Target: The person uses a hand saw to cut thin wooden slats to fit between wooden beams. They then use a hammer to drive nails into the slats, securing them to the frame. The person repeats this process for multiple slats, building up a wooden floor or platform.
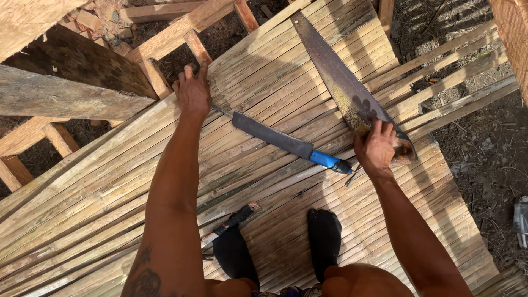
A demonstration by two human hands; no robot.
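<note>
Knees over bamboo floor (110,181) | right hand (377,148) clamped on saw (341,82) | left hand (192,93) flat, apart | blue-handled machete (286,143) between

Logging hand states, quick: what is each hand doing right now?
Left hand: open, pressed flat on the bamboo slats, holding nothing.
Right hand: closed on the handsaw at its handle.

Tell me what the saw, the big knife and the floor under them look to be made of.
Saw: a steel blade by the look, dull and rust-spotted; the right hand covers its handle. Knife: dark, matte metal blade, with a glossy blue handle, probably plastic. Floor: flattened bamboo slats, pale, dry and unfinished, split lengthwise, resting on rough wooden beams.
</note>
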